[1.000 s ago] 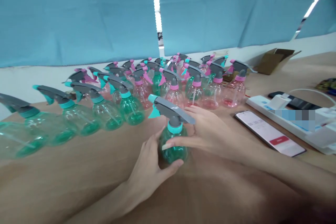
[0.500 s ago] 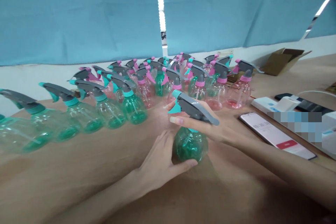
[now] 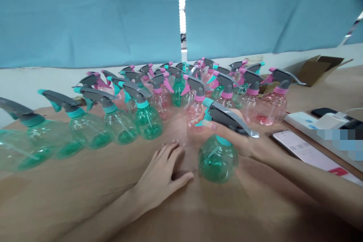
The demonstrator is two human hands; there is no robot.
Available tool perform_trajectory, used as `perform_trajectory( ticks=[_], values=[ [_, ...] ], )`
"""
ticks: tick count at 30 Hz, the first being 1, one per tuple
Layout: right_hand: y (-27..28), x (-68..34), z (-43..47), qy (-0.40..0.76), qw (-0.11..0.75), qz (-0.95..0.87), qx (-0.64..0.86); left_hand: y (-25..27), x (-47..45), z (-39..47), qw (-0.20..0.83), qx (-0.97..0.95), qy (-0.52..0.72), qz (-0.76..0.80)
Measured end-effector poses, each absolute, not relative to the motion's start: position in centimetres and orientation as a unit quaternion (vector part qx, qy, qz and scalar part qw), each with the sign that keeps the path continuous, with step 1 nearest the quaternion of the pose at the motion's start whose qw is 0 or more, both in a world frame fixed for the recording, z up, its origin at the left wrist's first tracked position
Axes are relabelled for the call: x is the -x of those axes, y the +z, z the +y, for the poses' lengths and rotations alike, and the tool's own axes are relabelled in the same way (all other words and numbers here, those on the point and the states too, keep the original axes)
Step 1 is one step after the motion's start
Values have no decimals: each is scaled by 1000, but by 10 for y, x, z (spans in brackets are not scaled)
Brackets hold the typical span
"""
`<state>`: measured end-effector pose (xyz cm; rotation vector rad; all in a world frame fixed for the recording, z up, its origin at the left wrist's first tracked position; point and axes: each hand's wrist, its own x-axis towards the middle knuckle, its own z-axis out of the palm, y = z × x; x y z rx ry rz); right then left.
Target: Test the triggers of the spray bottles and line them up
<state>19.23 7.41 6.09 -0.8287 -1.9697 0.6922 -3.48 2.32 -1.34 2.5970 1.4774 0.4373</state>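
A green spray bottle [image 3: 217, 160] with a grey and turquoise trigger head is in front of me, slightly right of centre. My right hand [image 3: 232, 128] is wrapped around its neck below the grey head, with fingers at the turquoise trigger. To the left of that bottle, my left hand [image 3: 161, 174] rests on the wooden table with its fingers spread. It holds nothing and is apart from the bottle. Closest beyond the left hand is another green spray bottle [image 3: 149, 121], the right end of a row of green ones.
Pink spray bottles [image 3: 273, 106] and green ones crowd the table's far side. On the right lie a phone [image 3: 300, 147], a white power strip [image 3: 302, 121] with a plug, and a dark device [image 3: 323, 112]. An open cardboard box [image 3: 316, 70] stands behind, before a blue curtain [image 3: 85, 15].
My left hand has let go of the bottle's body and moved left onto the table. My right hand still grips the spray bottle. The view has shifted slightly.
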Motion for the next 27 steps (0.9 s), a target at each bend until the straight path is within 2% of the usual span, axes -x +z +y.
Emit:
perform_trajectory(
  ticks=[3,7,12,17,27],
  values=[
    [58,-197,78,251,399,-807,355,-16,39,25,49,-861,131,489],
    [60,-198,77,251,397,-814,342,-16,37,25,40,-864,121,487],
    [63,-197,75,274,404,-807,333,-17,37,24,31,-867,133,480],
    [65,-192,73,335,372,-788,359,-18,37,25,27,-869,130,477],
    [65,-184,67,374,395,-754,369,-18,37,25,24,-870,119,478]
  ],
)
